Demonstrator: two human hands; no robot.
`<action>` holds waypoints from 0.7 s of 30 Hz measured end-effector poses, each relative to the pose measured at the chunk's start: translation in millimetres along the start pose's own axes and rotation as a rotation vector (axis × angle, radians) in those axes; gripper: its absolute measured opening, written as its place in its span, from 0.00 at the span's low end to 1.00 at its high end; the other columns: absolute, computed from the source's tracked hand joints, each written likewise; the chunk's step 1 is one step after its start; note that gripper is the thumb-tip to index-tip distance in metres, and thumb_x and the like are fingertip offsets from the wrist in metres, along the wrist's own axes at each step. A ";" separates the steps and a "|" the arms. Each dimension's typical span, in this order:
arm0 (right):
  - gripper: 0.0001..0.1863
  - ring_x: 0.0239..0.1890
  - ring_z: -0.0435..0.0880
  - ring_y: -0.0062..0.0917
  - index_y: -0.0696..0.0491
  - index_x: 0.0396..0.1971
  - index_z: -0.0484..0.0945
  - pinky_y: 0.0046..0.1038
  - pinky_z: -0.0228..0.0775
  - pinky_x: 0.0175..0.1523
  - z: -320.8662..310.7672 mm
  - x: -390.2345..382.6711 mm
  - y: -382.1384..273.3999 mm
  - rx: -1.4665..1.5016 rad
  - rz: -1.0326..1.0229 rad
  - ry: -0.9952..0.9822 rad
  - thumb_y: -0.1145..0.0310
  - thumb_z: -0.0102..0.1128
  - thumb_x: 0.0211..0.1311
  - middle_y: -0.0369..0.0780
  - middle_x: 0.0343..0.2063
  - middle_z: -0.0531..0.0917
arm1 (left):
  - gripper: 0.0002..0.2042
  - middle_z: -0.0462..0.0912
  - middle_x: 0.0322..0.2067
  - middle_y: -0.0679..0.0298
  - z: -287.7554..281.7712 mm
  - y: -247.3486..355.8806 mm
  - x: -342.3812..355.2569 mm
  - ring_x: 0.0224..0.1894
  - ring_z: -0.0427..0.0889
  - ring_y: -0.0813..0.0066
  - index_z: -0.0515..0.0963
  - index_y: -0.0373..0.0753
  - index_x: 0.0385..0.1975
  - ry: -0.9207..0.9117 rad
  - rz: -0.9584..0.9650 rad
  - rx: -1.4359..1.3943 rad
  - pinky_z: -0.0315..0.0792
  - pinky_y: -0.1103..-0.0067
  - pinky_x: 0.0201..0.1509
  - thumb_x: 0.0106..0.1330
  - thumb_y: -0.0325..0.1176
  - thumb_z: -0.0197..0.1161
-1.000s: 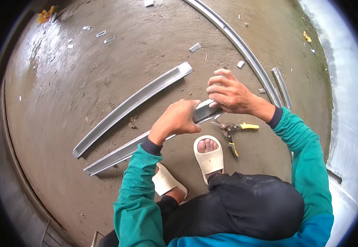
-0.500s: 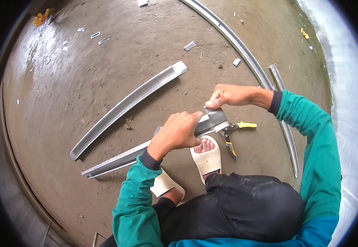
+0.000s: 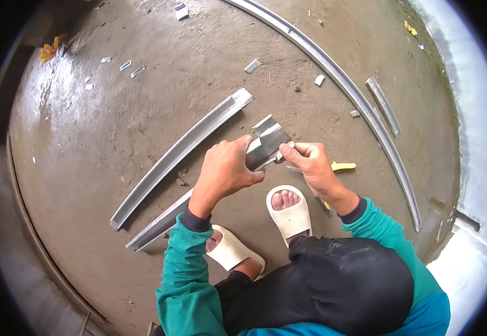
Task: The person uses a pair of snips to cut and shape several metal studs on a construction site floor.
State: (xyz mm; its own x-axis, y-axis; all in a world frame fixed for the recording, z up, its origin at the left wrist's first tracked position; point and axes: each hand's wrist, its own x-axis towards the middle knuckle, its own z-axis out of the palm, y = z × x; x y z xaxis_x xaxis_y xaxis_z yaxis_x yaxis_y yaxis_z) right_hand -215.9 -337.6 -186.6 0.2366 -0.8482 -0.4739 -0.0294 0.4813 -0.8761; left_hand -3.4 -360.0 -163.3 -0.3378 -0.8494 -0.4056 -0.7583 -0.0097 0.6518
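A grey metal channel [image 3: 165,224] slants up from the floor at the lower left, its cut end raised in front of me. My left hand [image 3: 224,171] is wrapped round it close to that end. On the far side of the end, a cut flap [image 3: 264,125] sticks outward. Thumb and fingers of my right hand [image 3: 317,172] pinch the near-side flap at the tip. Behind that hand lies a pair of snips with yellow handles [image 3: 342,166], largely hidden by it.
Another channel [image 3: 179,158] lies on the wet concrete floor to the left. A long channel [image 3: 341,81] crosses the far right, with a short strip [image 3: 383,106] beside it. Small metal offcuts [image 3: 252,66] are scattered beyond. My feet in cream slippers [image 3: 291,221] stand close below the work.
My right hand has shifted from the far-side flap to the near-side one. The far flap now stands out from the channel. My left hand keeps its grip, and the view has shifted slightly.
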 end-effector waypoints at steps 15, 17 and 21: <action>0.15 0.24 0.62 0.09 0.59 0.24 0.80 0.19 0.53 0.28 7.6 -0.2 -7.4 -0.010 -0.163 0.019 0.63 0.66 0.63 0.26 0.19 0.72 | 0.25 0.80 0.24 0.47 -25.7 4.1 -7.5 0.30 0.80 0.52 0.78 0.27 0.37 -0.009 0.009 -0.155 0.74 0.70 0.38 0.38 0.37 0.69; 0.13 0.25 0.65 0.09 0.60 0.26 0.81 0.19 0.56 0.29 3.0 1.5 -7.1 -0.019 -0.247 -0.040 0.64 0.67 0.63 0.27 0.21 0.74 | 0.23 0.79 0.24 0.47 -33.3 5.7 -8.4 0.29 0.80 0.55 0.77 0.27 0.34 -0.075 -0.006 -0.209 0.73 0.71 0.38 0.38 0.36 0.69; 0.14 0.32 0.73 0.11 0.64 0.39 0.82 0.19 0.66 0.36 -3.6 4.2 -19.3 0.150 -0.314 -0.279 0.68 0.68 0.61 0.32 0.29 0.81 | 0.21 0.77 0.22 0.51 -45.9 8.8 -12.5 0.27 0.76 0.65 0.76 0.28 0.31 -0.166 0.079 -0.309 0.72 0.73 0.37 0.38 0.34 0.70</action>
State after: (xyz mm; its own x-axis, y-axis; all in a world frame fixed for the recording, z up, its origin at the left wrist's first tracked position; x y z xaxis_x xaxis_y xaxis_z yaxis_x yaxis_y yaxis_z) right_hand -217.9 -351.2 -171.9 0.4650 -0.8762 -0.1269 0.2219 0.2541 -0.9414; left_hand 19.8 -373.7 -123.0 -0.4935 -0.7571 -0.4282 -0.5305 -0.1281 0.8380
